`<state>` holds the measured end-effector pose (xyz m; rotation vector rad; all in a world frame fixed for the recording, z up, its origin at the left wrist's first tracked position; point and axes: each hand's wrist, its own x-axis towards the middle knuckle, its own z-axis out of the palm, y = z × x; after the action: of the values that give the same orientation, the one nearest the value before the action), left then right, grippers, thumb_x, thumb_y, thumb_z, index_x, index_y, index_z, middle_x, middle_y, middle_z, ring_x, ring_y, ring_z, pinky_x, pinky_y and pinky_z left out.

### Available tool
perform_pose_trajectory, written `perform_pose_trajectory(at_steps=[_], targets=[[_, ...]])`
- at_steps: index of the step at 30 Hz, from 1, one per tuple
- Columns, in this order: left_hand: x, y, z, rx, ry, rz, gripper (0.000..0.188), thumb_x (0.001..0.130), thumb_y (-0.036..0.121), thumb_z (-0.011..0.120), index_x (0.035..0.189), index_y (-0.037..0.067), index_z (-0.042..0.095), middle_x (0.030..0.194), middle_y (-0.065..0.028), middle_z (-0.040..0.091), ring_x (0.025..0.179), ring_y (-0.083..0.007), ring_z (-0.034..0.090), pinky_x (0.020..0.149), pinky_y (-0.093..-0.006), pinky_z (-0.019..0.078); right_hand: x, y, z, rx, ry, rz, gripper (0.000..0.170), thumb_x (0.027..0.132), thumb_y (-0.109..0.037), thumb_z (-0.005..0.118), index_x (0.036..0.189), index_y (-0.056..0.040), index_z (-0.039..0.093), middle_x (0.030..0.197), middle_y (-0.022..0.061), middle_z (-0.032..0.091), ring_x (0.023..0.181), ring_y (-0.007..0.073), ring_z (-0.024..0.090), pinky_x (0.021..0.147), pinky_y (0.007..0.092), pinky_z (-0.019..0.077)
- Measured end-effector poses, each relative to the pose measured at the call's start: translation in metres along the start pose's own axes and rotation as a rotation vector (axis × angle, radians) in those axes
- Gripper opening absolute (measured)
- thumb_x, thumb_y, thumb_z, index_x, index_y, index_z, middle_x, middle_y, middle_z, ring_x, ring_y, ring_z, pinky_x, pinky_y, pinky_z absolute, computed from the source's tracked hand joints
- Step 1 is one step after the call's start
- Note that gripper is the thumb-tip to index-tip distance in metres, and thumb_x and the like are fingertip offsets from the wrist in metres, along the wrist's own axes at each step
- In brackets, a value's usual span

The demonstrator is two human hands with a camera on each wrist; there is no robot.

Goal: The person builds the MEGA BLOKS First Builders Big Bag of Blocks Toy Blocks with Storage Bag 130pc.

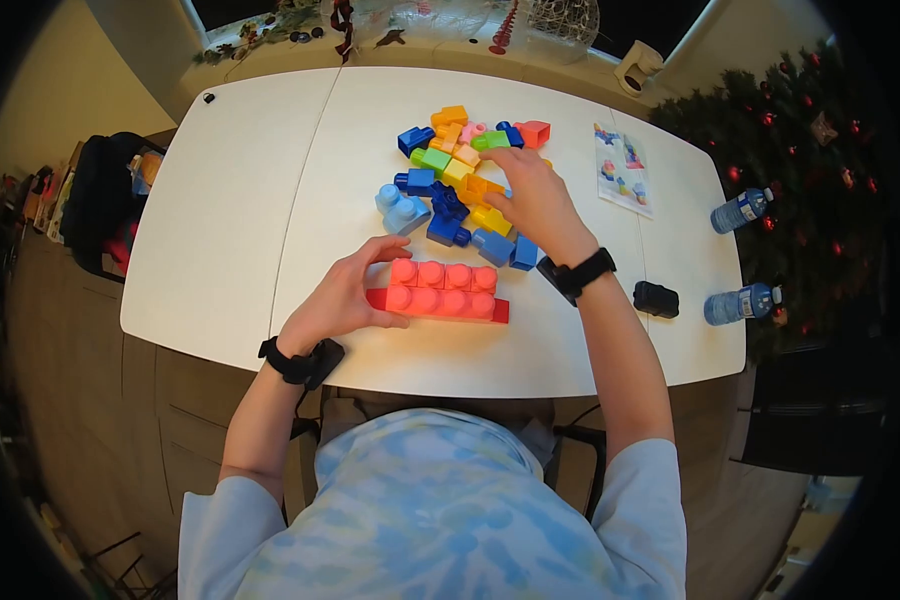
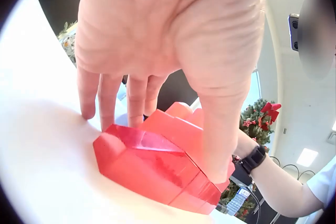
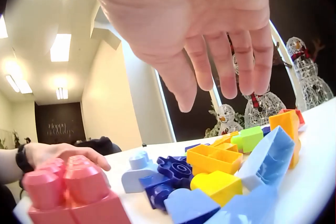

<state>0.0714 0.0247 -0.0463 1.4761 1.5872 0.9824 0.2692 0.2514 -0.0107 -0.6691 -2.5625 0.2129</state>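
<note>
Pink-red bricks (image 1: 443, 288) with two rows of studs sit on a darker red piece (image 1: 501, 311) near the table's front edge. My left hand (image 1: 338, 295) holds their left end, thumb on the near side and fingers at the far side. In the left wrist view, the thumb of the left hand (image 2: 168, 29) lies against the red bricks (image 2: 152, 169). Above the right part of a loose coloured pile hovers my right hand (image 1: 538, 200), fingers apart and slightly bent. The right wrist view shows the right hand (image 3: 210, 29) holding nothing above an orange brick (image 3: 212, 159) and a yellow brick (image 3: 218, 186).
A picture sheet (image 1: 623, 170) lies right of the pile. Two water bottles (image 1: 741, 211) stand at the table's right edge, with a black case (image 1: 656, 299) nearby. A small black object (image 1: 209, 98) is at the far left corner. Decorations line the windowsill (image 1: 430, 55).
</note>
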Motion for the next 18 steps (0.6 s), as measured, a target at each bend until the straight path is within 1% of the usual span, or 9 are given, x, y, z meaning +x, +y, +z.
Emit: perform_pose_trajectory(at_steps=[5,7,8,10,11,13,14,16,18], targets=[[0.001,0.002,0.006,-0.059,0.017,0.021,0.094,0.061,0.005,0.096,0.143,0.004,0.052,0.137,-0.0123,0.064,0.130,-0.0248,0.060,0.109,-0.0379,0.0499,0.026,-0.011,0.027,-0.121,-0.253,0.082,0.036,0.079,-0.008,0.080,0.111,-0.0074,0.063,0.109,0.0127,0.070,0.108,0.0325,0.068,0.083,0.0477,0.0585],[0.000,0.004,0.007,0.059,0.038,0.070,0.082,0.063,0.004,0.094,0.137,0.002,0.058,0.133,-0.0119,0.066,0.124,-0.0228,0.064,0.104,-0.0360,0.0540,0.028,-0.010,0.028,-0.135,-0.394,0.150,0.053,0.083,-0.011,0.081,0.132,-0.0090,0.062,0.121,0.0188,0.068,0.115,0.0359,0.065,0.092,0.0454,0.0560],[0.000,0.004,0.007,0.059,0.040,0.069,0.082,0.063,0.004,0.094,0.137,0.002,0.058,0.133,-0.0119,0.066,0.124,-0.0228,0.064,0.104,-0.0360,0.0540,0.026,-0.010,0.025,-0.135,-0.395,0.148,0.053,0.083,-0.011,0.081,0.132,-0.0090,0.062,0.121,0.0188,0.068,0.115,0.0359,0.065,0.092,0.0454,0.0560],[0.001,0.002,0.007,0.030,0.024,0.036,0.072,0.065,0.004,0.092,0.130,0.000,0.062,0.128,-0.0111,0.069,0.116,-0.0219,0.067,0.101,-0.0348,0.0557,0.017,-0.012,0.015,-0.025,-0.196,0.078,0.048,0.083,-0.009,0.079,0.128,-0.0076,0.065,0.116,0.0178,0.067,0.108,0.0340,0.067,0.090,0.0425,0.0568],[0.000,0.003,0.007,0.029,0.025,0.035,0.072,0.065,0.004,0.092,0.130,0.000,0.062,0.128,-0.0111,0.069,0.116,-0.0219,0.067,0.101,-0.0348,0.0557,0.012,-0.019,0.008,-0.025,-0.198,0.078,0.048,0.083,-0.009,0.079,0.128,-0.0076,0.065,0.116,0.0178,0.067,0.108,0.0340,0.067,0.090,0.0425,0.0568],[0.001,0.006,0.005,0.064,0.030,0.040,0.068,0.065,0.004,0.092,0.127,0.000,0.065,0.123,-0.0107,0.070,0.112,-0.0221,0.069,0.101,-0.0352,0.0552,0.004,-0.034,-0.009,0.269,-0.050,0.109,0.039,0.080,-0.005,0.078,0.116,-0.0050,0.064,0.107,0.0157,0.065,0.099,0.0353,0.068,0.082,0.0433,0.0576],[0.002,0.006,0.005,0.063,0.033,0.041,0.068,0.065,0.004,0.092,0.127,0.000,0.065,0.123,-0.0107,0.070,0.112,-0.0221,0.069,0.101,-0.0352,0.0552,0.000,-0.043,-0.017,0.267,-0.050,0.107,0.039,0.080,-0.005,0.078,0.116,-0.0050,0.064,0.107,0.0157,0.065,0.099,0.0353,0.068,0.082,0.0433,0.0576],[0.002,0.005,0.005,0.050,0.033,0.024,0.067,0.064,0.005,0.092,0.125,0.001,0.066,0.121,-0.0113,0.072,0.111,-0.0236,0.069,0.101,-0.0354,0.0549,-0.010,-0.061,-0.025,0.557,-0.083,0.151,0.037,0.081,-0.007,0.079,0.114,-0.0053,0.064,0.106,0.0143,0.061,0.096,0.0346,0.067,0.081,0.0401,0.0572],[0.002,0.003,0.005,0.097,0.040,0.057,0.068,0.063,0.006,0.093,0.125,0.001,0.066,0.120,-0.0117,0.072,0.110,-0.0243,0.069,0.100,-0.0354,0.0548,-0.022,-0.072,-0.016,0.571,-0.062,0.133,0.036,0.082,-0.008,0.080,0.113,-0.0054,0.063,0.107,0.0141,0.060,0.095,0.0344,0.067,0.081,0.0393,0.0571]])
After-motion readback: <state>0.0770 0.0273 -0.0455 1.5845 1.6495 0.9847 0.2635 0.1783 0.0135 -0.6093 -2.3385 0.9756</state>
